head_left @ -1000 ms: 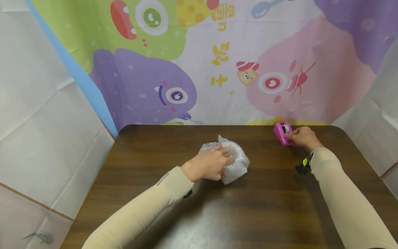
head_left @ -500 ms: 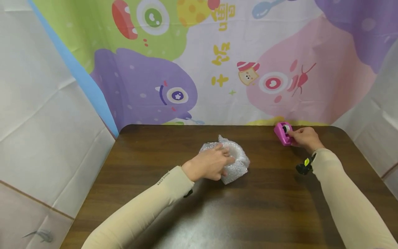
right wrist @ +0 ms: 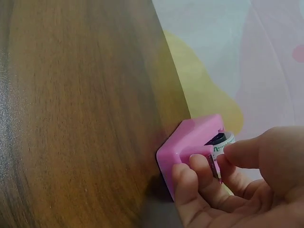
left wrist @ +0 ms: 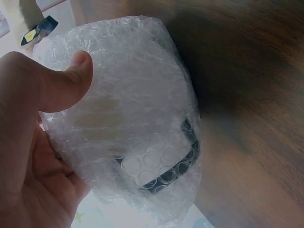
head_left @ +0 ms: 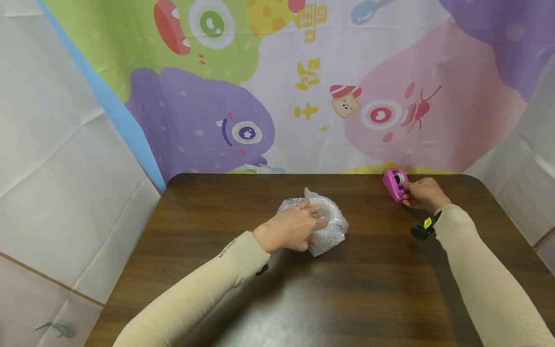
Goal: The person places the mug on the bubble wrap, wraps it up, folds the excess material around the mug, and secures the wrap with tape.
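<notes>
A bundle in clear bubble wrap [head_left: 331,236] sits on the brown table, right by my left hand [head_left: 295,227]. That hand grips it, and in the left wrist view the thumb [left wrist: 71,85] lies bent over the wrap. A dark edge shows through the bubbles; what is inside cannot be made out. At the table's far right, a pink tape dispenser [head_left: 393,185] carries a small roll of tape [right wrist: 227,142]. My right hand [head_left: 427,193] holds the dispenser's front end, with its thumb against the roll and other fingers on the pink side.
The dark wood table [head_left: 208,207] ends at a cartoon-printed curtain [head_left: 303,144], close behind the dispenser. Pale sheets [head_left: 56,144] hang along the left and right sides.
The right hand's thumb and fingers have shifted slightly at the dispenser's front, the thumb going up to the roll. The left hand and the bubble-wrapped bundle stay in place.
</notes>
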Motion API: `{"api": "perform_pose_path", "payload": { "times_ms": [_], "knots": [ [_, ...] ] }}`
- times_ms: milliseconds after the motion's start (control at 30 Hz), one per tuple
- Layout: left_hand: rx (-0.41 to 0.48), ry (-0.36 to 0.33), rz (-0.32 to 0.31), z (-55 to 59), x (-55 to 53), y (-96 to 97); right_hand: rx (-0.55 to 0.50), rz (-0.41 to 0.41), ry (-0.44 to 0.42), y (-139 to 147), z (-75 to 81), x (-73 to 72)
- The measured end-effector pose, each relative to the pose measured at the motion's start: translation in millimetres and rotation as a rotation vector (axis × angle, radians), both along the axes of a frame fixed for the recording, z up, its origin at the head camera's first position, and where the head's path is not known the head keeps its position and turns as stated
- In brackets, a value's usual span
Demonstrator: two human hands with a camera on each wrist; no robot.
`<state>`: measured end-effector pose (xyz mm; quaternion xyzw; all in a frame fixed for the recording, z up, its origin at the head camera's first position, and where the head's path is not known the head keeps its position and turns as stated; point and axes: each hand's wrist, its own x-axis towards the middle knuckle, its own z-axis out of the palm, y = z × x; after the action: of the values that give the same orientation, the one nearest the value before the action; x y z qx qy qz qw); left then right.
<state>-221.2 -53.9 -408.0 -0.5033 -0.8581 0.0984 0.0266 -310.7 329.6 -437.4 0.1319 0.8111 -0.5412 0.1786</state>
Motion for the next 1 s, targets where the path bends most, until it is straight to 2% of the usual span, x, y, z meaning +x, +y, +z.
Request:
{"api": "perform_pose_path", "payload": {
  "times_ms": [633,1000],
  "knots": [
    [0.005,-0.002,-0.002,0.6,1.1,-0.4,0.057,-0.008,0.077,2.6,-8.9,-0.5],
    [0.001,0.007,0.001,0.2,0.4,0.6,0.022,-0.037,0.082,2.7,-10.8,-2.8]
  ]
}}
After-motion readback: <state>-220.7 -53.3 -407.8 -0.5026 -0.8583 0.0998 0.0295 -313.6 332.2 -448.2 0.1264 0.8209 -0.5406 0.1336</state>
